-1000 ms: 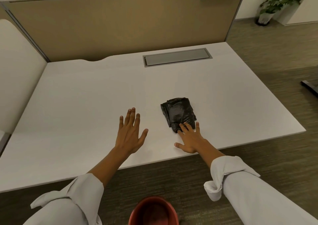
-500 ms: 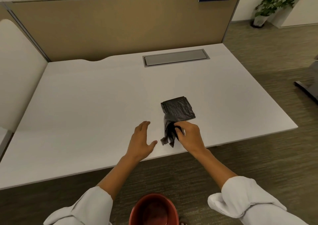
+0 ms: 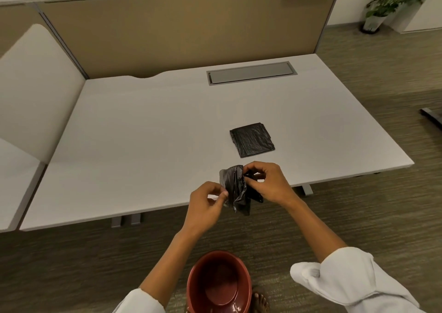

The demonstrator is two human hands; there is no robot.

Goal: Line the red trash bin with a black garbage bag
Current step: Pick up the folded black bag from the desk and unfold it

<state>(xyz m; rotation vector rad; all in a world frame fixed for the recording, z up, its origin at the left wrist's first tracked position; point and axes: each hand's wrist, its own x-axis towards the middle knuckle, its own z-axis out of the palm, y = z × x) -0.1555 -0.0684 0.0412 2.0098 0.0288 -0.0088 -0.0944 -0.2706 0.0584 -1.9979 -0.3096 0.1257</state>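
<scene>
A crumpled black garbage bag (image 3: 236,190) hangs in the air above the desk's front edge. My right hand (image 3: 265,183) grips its right side. My left hand (image 3: 208,205) pinches its left edge with thumb and fingers. A second black bag, folded flat into a square (image 3: 252,140), lies on the white desk (image 3: 143,133) just beyond my hands. The red trash bin (image 3: 218,286) stands on the floor below my arms, its mouth open and nothing inside.
A tan partition (image 3: 179,30) closes the desk's far side, with a grey cable hatch (image 3: 251,73) in front of it. A bare foot (image 3: 259,302) stands beside the bin. A potted plant (image 3: 382,4) is at the far right on the carpet.
My right hand lifted one bag off the folded pile and pulled it toward me. My left hand came over and took its left edge. The view shifted back from the desk.
</scene>
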